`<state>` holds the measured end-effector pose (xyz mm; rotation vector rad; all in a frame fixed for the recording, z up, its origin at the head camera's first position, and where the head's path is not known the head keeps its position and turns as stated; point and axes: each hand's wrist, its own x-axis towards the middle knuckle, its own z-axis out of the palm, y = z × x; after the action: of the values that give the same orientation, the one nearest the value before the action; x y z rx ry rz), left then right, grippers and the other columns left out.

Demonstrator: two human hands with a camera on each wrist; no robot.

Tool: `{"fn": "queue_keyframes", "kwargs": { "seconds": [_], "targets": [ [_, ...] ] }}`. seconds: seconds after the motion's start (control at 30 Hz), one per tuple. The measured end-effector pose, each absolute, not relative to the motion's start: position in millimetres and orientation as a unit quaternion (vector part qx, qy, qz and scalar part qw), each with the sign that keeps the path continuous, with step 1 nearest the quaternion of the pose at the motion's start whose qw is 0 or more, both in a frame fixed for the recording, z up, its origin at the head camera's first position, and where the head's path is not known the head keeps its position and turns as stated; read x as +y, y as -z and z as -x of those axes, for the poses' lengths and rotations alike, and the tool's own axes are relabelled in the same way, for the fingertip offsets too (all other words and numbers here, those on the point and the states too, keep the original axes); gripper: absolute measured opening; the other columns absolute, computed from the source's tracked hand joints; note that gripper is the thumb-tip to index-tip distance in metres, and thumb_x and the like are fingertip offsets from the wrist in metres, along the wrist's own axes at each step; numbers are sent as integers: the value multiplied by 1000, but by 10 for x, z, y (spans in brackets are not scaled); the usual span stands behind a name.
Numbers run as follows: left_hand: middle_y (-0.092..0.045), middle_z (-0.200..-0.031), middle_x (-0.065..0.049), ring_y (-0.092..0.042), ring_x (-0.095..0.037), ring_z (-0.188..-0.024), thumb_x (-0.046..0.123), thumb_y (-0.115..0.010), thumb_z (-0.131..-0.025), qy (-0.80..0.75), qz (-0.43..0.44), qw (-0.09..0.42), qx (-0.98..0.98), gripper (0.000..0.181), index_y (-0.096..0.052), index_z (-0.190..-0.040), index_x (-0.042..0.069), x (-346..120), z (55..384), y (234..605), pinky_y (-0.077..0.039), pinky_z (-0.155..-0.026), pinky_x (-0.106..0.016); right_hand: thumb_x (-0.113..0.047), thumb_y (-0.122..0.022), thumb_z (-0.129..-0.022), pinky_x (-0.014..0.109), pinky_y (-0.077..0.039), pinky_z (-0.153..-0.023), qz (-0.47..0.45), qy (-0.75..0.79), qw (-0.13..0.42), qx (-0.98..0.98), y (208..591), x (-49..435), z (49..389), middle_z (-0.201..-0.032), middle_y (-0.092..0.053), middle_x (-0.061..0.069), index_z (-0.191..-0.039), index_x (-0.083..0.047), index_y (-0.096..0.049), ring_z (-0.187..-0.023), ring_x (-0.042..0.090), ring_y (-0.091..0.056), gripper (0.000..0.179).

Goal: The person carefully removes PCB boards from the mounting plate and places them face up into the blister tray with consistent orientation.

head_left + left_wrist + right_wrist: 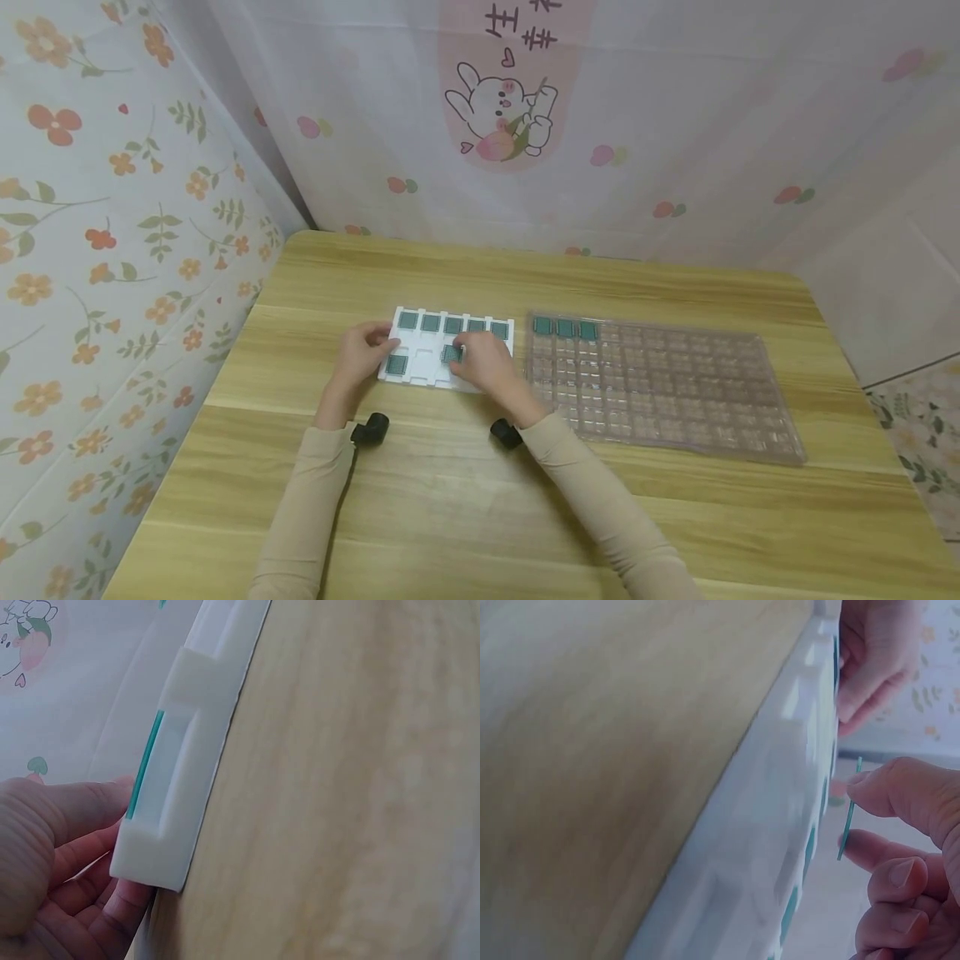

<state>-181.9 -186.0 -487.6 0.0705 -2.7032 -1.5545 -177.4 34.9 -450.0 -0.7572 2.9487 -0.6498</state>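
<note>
A white plastic tray (423,367) lies on the table with several thin green grid-patterned squares in its pockets. My left hand (358,358) grips the tray's left end; in the left wrist view its thumb is at the top edge, beside one square's green edge (146,765), and its fingers are at the outer side. Over the lower row, my right hand (487,362) holds one green square (452,353). The right wrist view shows this thin square (849,814) pinched between thumb and index finger, apart from the tray.
Right of the white tray lies a clear plastic tray (660,383) with many small pockets; three green squares (566,328) sit in its top left corner. Black wrist devices (371,429) show beside both wrists. Printed curtains (337,167) hang behind and to the left of the wooden table (450,500).
</note>
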Motion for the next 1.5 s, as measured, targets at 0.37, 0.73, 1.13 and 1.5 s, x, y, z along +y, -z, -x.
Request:
{"fn": "queue_keyframes", "kwargs": {
  "seconds": [0.37,0.73,1.13,1.5],
  "targets": [
    [-65,-102,-25,-60,-29,-87,3,-67,-84,496,-25,8,-868,34,-61,-116,-9,-1854,1822,4880,-45,-70,-25,-12,-71,-78,21,-36,-50,225,232,25,946,4477,546,1828,-97,-70,13,-102,1,-69,-50,8,-37,27],
    [-65,-103,-24,-60,-29,-86,4,-67,-84,493,-30,7,-870,34,-61,-115,-8,-1851,1822,4874,-45,-69,-26,-11,-71,-78,36,-48,-74,217,228,20,949,4474,718,1845,-68,-64,8,-101,2,-68,-49,9,-39,26],
    [-65,-105,-24,-60,-30,-89,5,-67,-84,490,-31,6,-871,34,-61,-116,-7,-1849,1829,4877,-46,-72,-27,-11,-71,-80,17,-23,-40,188,251,36,949,4427,934,1851,-47,-34,-6,-105,3,-67,-43,6,-29,28],
    [-65,-104,-25,-60,-30,-87,4,-67,-84,492,-23,14,-870,33,-61,-114,-9,-1854,1818,4871,-45,-71,-26,-9,-69,-81,21,-33,-43,175,269,38,946,4384,1165,1863,-53,-51,0,-104,5,-66,-43,8,-39,27]
  ]
}}
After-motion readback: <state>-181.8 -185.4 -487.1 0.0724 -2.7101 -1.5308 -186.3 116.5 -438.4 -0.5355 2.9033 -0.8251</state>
